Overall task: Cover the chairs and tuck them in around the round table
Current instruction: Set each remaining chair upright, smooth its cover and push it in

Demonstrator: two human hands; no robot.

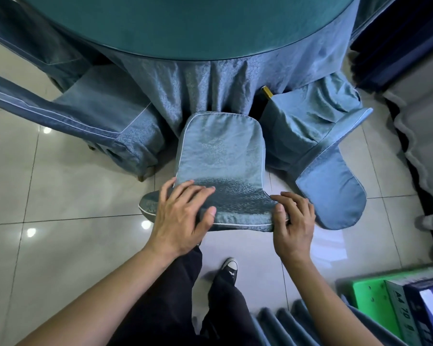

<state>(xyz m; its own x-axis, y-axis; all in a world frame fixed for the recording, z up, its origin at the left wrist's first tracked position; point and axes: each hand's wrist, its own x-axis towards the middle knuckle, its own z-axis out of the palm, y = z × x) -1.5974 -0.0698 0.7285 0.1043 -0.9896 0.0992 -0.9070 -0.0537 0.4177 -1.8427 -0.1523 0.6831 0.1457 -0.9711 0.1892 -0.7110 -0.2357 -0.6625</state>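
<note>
A chair in a light blue patterned cover point(220, 156) stands right in front of me, its seat against the skirt of the round table point(185, 28). My left hand point(183, 218) lies over the top of the chair's backrest, fingers spread on the front and thumb on the top edge. At the backrest's right corner, my right hand point(294, 223) grips the top edge, thumb on top and fingers wrapped behind. Two more covered chairs flank it: one at the left point(93, 116) and one at the right point(327, 156), whose cover lies rumpled on the seat.
A gold chair leg point(267, 92) shows beside the right chair. Pale glossy floor tiles point(60, 196) surround me. Cardboard and green boxes point(395, 308) sit at the lower right, with folded blue fabric point(285, 325) beside them. A grey curtain point(420, 136) hangs on the right.
</note>
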